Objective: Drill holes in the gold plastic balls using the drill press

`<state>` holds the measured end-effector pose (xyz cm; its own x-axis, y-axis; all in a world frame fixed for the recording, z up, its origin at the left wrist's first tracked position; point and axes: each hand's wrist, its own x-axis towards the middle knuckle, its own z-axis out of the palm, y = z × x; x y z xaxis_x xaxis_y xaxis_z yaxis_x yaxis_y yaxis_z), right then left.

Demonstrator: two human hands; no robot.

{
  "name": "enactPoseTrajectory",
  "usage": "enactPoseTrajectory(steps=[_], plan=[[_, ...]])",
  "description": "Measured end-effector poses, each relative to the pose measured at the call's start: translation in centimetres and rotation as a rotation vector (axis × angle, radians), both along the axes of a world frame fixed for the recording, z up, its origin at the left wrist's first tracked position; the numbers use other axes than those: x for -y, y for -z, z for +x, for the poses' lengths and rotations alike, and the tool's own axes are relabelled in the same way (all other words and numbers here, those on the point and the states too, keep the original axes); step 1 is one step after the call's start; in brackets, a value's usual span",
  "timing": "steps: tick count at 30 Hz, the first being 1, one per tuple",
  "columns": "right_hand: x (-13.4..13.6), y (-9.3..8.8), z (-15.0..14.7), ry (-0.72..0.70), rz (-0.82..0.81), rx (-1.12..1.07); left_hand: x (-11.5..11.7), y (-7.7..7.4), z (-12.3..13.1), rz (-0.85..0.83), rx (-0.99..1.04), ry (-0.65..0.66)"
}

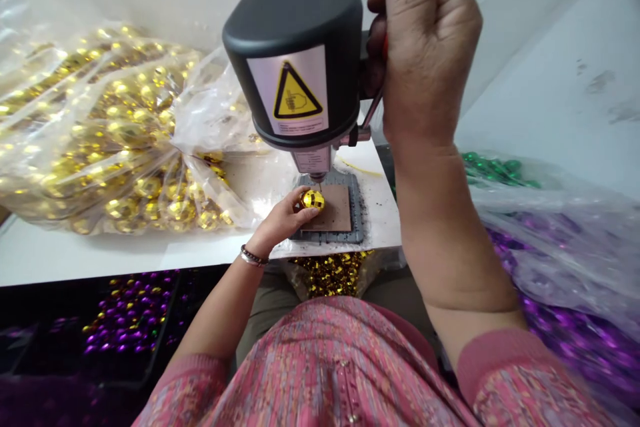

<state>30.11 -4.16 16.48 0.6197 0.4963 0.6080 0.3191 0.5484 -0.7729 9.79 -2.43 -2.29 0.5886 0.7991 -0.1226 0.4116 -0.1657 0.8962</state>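
Note:
A shiny gold faceted ball [313, 199] is pinched in my left hand [287, 215], directly under the chuck and thin bit of a black drill press [295, 20]. Beneath the ball lies a square brown board [336, 208] on the grey machine base [356, 213]. Up at the right side of the machine, my right hand [427, 47] is wrapped round the feed lever, whose red part shows between the fingers. Whether the bit touches the ball I cannot tell.
Clear plastic bags of gold balls [125, 140] fill the left of the white table [200, 253]. Gold balls [335, 273] sit in a bag at my lap. Purple balls [575, 333] and green balls [500, 170] lie bagged at right; a dark bin [170, 333] stands lower left.

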Motion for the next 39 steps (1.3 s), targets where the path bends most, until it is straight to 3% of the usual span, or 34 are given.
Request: enactPoseTrajectory(steps=[10, 20, 24, 29, 35, 39], plan=[[-0.2, 0.4, 0.2, 0.035, -0.014, 0.051, -0.2, -2.2, 2.7, 0.147, -0.288, 0.049], [1.6, 1.0, 0.1, -0.217, 0.192, 0.036, -0.7, -1.2, 3.3, -0.008, -0.179, 0.033], [4.6, 2.5, -0.7, -0.299, 0.189, 0.065, -0.7, -0.3, 3.2, -0.002, -0.103, 0.055], [7.6, 5.3, -2.0, -0.223, 0.135, 0.051, -0.7, -0.2, 3.2, -0.01, -0.112, 0.062], [8.3, 8.1, -2.0, -0.184, 0.115, 0.11, -0.4, -1.2, 3.3, 0.027, -0.147, 0.066], [8.3, 9.1, -1.8, -0.157, 0.147, 0.143, -0.1, -1.0, 3.3, 0.045, -0.142, 0.055]])
